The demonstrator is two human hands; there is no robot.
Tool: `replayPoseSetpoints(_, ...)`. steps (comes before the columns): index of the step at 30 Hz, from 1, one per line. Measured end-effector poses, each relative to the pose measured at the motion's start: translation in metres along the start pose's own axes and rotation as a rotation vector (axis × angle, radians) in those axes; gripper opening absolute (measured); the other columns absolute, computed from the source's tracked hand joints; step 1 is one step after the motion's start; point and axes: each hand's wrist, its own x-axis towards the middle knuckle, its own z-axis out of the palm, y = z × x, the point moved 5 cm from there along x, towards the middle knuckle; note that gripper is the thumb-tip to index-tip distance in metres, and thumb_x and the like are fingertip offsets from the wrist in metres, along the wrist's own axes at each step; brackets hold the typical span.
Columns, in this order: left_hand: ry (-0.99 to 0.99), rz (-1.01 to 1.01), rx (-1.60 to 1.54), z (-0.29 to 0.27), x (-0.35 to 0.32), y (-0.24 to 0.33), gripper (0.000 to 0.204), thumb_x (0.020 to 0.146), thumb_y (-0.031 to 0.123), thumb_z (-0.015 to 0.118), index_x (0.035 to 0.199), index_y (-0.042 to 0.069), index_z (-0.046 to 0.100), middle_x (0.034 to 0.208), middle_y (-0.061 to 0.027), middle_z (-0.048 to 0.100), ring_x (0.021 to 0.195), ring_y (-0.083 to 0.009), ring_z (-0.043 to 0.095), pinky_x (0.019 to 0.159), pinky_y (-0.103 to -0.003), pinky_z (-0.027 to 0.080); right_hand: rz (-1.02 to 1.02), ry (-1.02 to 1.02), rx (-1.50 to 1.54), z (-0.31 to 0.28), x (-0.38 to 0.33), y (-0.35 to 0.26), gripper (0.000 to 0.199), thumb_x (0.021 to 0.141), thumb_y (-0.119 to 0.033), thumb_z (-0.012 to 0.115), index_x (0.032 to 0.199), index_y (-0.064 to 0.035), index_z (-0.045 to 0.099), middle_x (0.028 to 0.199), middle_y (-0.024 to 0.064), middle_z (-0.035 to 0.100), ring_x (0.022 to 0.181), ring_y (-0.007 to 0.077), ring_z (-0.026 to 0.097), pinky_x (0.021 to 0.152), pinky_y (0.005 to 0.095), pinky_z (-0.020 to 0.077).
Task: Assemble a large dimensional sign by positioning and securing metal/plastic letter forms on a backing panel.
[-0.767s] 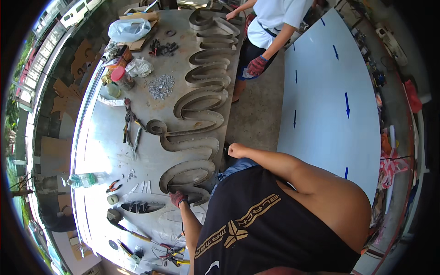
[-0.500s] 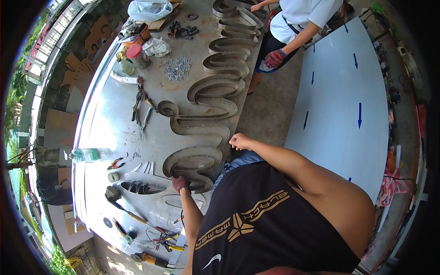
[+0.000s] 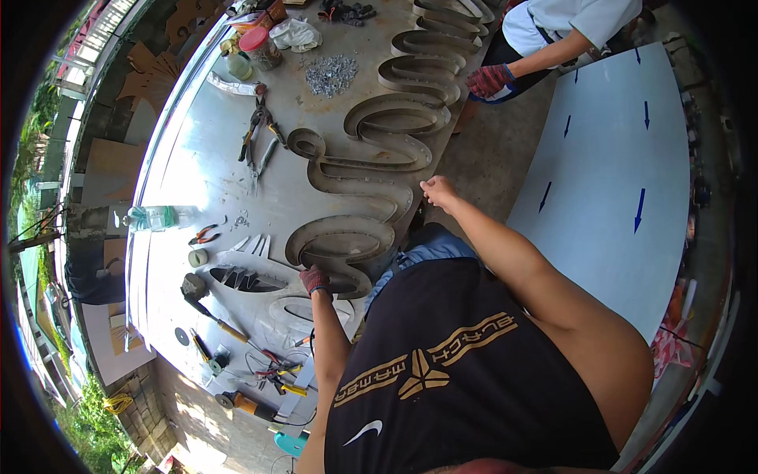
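Observation:
A long piece of grey sheet-metal lettering [image 3: 379, 163], made of looping upright strips, lies along the right side of the metal table. My left hand [image 3: 315, 279], in a dark red knit glove, is closed at the wall of its nearest loop. My right hand [image 3: 439, 193] is bare. Its fingers are curled together beside the lettering's outer edge, and whatever they may hold is too small to make out. Left of my gloved hand lies a flat metal piece with a dark slotted opening [image 3: 246, 278]. A pale ring-shaped piece [image 3: 296, 310] lies just below that hand.
Snips [image 3: 257, 130], orange-handled pliers [image 3: 204, 235], a hammer [image 3: 207, 304] and an angle grinder [image 3: 245, 404] lie on the table. Metal scraps [image 3: 332, 76] are heaped farther back. A co-worker's gloved hand [image 3: 489, 81] is at the far right, near a large pale sheet with blue arrows [image 3: 604, 150].
The whole view has shifted, so the table's far end sits higher and farther right. My hands keep their places by the lettering. The co-worker's gloved hand appears closer to the lettering.

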Motion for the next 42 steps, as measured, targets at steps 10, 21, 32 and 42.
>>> replayPoseSetpoints(10,-0.127,0.146,0.079,0.009,0.048,-0.026,0.033,0.076,0.012,0.072,0.107,0.007,0.062,0.103,-0.0260,0.066,0.101,-0.0434,0.065,0.084,-0.048,0.056,-0.016,0.253,0.029,-0.036,0.066,-0.018,0.053,0.091,-0.040,0.070,0.114,0.0067,0.060,0.094,0.0188,0.070,0.067,0.0291,0.068,0.054,0.0406,0.0536)
replayPoseSetpoints(21,-0.091,0.522,0.665,-0.002,0.003,0.025,0.063,0.056,0.019,0.092,0.107,0.006,0.057,0.107,-0.0215,0.066,0.105,-0.0394,0.065,0.088,-0.045,0.055,-0.043,0.389,-0.252,-0.045,0.115,-0.003,0.044,0.090,-0.027,0.071,0.116,0.0065,0.061,0.113,0.0235,0.067,0.099,0.0366,0.068,0.074,0.0438,0.0598)
replayPoseSetpoints(32,-0.018,0.436,0.532,-0.019,-0.024,0.035,0.060,0.057,0.015,0.093,0.107,0.006,0.060,0.104,-0.0208,0.068,0.102,-0.0389,0.066,0.085,-0.045,0.057,-0.208,0.384,-0.454,-0.041,0.105,-0.032,0.035,0.085,-0.019,0.071,0.109,0.0050,0.064,0.112,0.0254,0.067,0.106,0.0402,0.066,0.088,0.0460,0.0557)
replayPoseSetpoints(42,0.042,0.445,0.589,-0.016,-0.025,0.034,0.058,0.057,0.010,0.090,0.107,0.007,0.060,0.103,-0.0205,0.066,0.103,-0.0396,0.064,0.085,-0.046,0.055,-0.172,0.361,-0.316,-0.048,0.091,-0.039,0.038,0.082,-0.021,0.072,0.107,0.0053,0.064,0.111,0.0274,0.067,0.110,0.0417,0.064,0.089,0.0475,0.0532)
